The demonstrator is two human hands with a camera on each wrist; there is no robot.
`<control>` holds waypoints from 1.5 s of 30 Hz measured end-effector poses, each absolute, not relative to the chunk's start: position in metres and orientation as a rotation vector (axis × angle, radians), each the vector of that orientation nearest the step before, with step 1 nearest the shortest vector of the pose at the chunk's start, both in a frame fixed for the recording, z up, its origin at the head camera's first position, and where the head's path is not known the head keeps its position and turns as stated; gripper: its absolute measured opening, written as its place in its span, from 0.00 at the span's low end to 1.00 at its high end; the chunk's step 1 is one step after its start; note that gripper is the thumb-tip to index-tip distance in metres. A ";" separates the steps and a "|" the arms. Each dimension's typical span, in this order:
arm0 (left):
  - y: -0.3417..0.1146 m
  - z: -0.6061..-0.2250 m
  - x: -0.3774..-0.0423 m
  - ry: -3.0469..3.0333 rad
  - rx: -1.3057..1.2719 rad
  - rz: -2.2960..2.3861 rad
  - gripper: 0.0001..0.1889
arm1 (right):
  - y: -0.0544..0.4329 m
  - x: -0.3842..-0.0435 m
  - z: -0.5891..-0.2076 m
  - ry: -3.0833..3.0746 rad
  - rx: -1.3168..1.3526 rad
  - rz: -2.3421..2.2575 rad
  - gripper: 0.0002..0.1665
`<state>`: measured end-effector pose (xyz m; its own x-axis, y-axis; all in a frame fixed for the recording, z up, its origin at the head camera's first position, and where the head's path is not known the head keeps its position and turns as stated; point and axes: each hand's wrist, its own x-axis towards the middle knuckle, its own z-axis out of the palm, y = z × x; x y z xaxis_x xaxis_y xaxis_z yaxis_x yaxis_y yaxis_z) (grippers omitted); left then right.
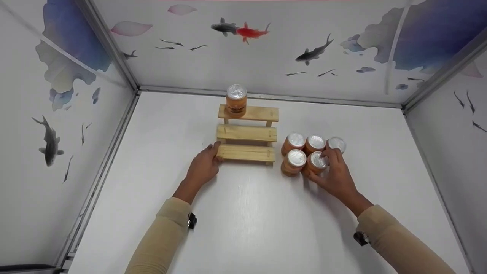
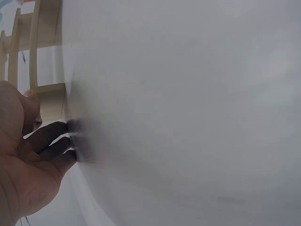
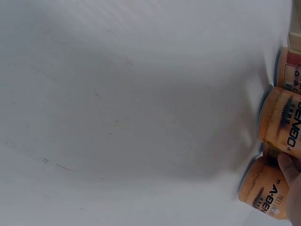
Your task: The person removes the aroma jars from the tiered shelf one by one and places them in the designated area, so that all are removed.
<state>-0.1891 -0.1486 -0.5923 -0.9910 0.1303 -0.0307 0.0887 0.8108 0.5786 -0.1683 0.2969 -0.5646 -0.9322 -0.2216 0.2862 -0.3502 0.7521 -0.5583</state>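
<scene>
A three-step wooden stand (image 1: 247,153) sits on the white table. My left hand (image 1: 202,166) holds the left end of its lowest step; in the left wrist view the lower fingers (image 2: 51,139) curl beside the tabletop. On the top step stands an orange can (image 1: 236,102) with a silver lid, upright. Right of the stand, several similar cans (image 1: 293,163) are grouped close together, upright. My right hand (image 1: 338,177) grips the front-right can (image 1: 319,160), its thumb (image 3: 288,167) on the can's left side and its fingers reaching round the right. Part of that can is hidden by the hand.
Another can (image 1: 336,144) stands at the back right of the group, beside my right fingers. The middle step (image 1: 247,133) of the stand is bare wood. Printed panels with fish (image 1: 243,29) wall the table at the back and both sides.
</scene>
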 end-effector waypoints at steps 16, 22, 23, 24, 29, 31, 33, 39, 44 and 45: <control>-0.149 -0.590 -0.189 2.909 0.182 0.964 0.29 | 0.294 -0.169 -0.566 -2.737 0.477 0.900 0.45; -0.149 -0.590 -0.189 2.897 0.165 0.967 0.30 | 0.295 -0.169 -0.565 -2.744 0.487 0.901 0.45; -0.149 -0.590 -0.189 2.895 0.164 0.964 0.30 | 0.295 -0.169 -0.565 -2.751 0.483 0.903 0.45; -0.149 -0.590 -0.189 2.895 0.165 0.963 0.30 | 0.295 -0.169 -0.564 -2.758 0.479 0.903 0.45; -0.149 -0.590 -0.188 2.895 0.172 0.960 0.29 | 0.295 -0.169 -0.565 -2.776 0.466 0.905 0.45; -0.150 -0.590 -0.188 2.893 0.172 0.964 0.29 | 0.295 -0.169 -0.565 -2.778 0.462 0.906 0.45; -0.149 -0.590 -0.188 2.890 0.164 0.968 0.30 | 0.295 -0.170 -0.564 -2.782 0.457 0.908 0.45; -0.149 -0.590 -0.190 2.918 0.191 0.959 0.29 | 0.295 -0.170 -0.563 -2.796 0.455 0.900 0.45; -0.148 -0.591 -0.189 2.926 0.185 0.940 0.29 | 0.295 -0.169 -0.564 -2.808 0.453 0.895 0.45; -0.148 -0.591 -0.189 2.926 0.183 0.940 0.29 | 0.295 -0.168 -0.564 -2.808 0.450 0.894 0.45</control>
